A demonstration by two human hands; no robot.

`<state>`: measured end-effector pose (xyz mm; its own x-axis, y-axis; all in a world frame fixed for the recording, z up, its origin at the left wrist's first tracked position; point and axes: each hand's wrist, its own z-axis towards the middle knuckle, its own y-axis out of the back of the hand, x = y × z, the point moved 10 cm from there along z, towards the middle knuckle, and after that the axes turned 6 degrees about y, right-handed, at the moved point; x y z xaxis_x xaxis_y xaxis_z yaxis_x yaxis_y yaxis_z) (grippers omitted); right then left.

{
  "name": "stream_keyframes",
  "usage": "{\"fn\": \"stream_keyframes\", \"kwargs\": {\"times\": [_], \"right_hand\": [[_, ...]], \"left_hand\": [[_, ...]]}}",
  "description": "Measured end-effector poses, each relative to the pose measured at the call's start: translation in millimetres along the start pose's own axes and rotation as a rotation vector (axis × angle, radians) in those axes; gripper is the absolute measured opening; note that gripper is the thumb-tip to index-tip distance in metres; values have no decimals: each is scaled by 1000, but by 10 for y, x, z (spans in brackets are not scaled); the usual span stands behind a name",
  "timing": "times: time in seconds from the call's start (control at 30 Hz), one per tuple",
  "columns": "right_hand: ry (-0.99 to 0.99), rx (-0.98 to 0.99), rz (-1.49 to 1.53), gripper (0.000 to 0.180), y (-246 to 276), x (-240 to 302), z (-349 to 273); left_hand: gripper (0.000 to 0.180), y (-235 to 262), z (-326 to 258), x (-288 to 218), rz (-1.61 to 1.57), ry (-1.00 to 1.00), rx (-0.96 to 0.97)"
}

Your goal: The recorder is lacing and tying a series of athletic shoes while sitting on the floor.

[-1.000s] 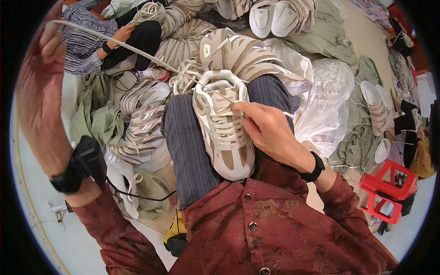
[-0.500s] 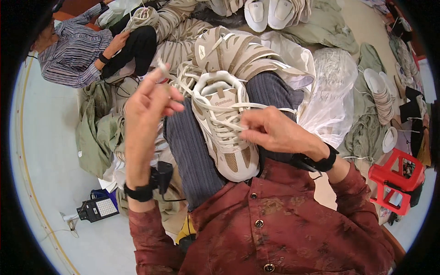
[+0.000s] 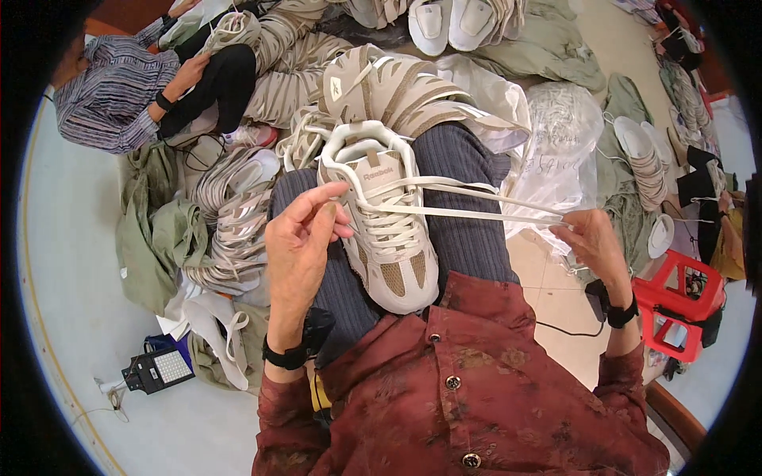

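A beige and white sneaker (image 3: pixel 394 282) rests on my lap between my legs, its toe toward me. White laces (image 3: pixel 476 213) cross its tongue, and two strands stretch taut from the eyelets out to the right. My right hand (image 3: pixel 594 246) is closed on those strands, well away from the shoe. Beside the shoe's left edge is my left hand (image 3: pixel 300 242), its fingers partly bent and apart, with nothing visible between them.
Stacked beige shoe uppers (image 3: pixel 397 91) lie just beyond my knees, with more uppers (image 3: pixel 234 230) to the left. A clear plastic bag (image 3: pixel 559 151) and a red stool (image 3: pixel 679 297) are on the right. Another person (image 3: pixel 119 91) sits at the far left, handling a shoe.
My right hand has moved from the shoe's laces out to the right, drawing strands taut. My left hand has come down from beyond the shoe's upper left to its side.
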<state>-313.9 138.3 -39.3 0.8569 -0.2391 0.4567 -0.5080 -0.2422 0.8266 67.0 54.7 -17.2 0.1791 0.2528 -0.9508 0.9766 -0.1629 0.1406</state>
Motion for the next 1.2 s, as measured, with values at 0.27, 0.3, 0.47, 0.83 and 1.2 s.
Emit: {"fn": "stream_keyframes", "kwargs": {"times": [0.27, 0.3, 0.47, 0.83, 1.2], "right_hand": [[119, -437, 576, 20, 565, 137, -151], [139, -438, 609, 21, 615, 179, -97], [331, -599, 1266, 42, 581, 558, 52], [409, -449, -300, 13, 582, 454, 25], [840, -163, 522, 18, -365, 2389, 256]], "left_hand": [[23, -16, -96, 127, -1, -21, 3], [23, 3, -94, 177, -33, -10, -1], [21, -14, -69, 231, -61, 10, -6], [18, 87, 41, 452, -162, 107, 0], [18, 70, 35, 533, -237, 59, 32]]}}
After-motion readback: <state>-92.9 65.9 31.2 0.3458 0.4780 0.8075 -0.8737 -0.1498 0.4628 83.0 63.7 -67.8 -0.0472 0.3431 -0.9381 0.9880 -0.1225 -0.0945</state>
